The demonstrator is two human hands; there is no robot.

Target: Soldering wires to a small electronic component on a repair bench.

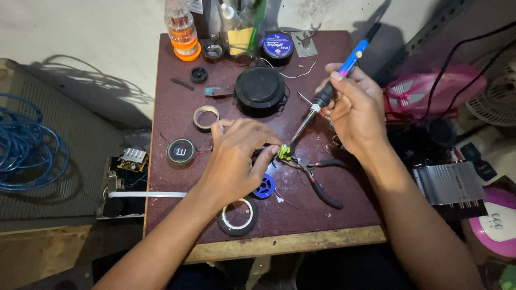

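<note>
Soldering iron (pixel 333 86) in right hand (pixel 357 113), tip down-left.

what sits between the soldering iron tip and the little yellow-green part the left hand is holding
Nothing visible. The soldering iron in the right hand has its tip right at the yellow-green part, which the left hand pinches from the other side. The pliers lie below, off that line.

- Small wooden table (pixel 177 107) with dark maroon top, pale bare front edge.
- Off-white plastered wall (pixel 80 32) behind, marked by hard shadows from overhead light.
- Grey ribbed panel (pixel 59 139) at left, carrying a blue cable coil (pixel 27 145).
- Perforated metal shelf upright (pixel 446 21) at upper right.
- White fan grille (pixel 497 99) at right edge.
</note>
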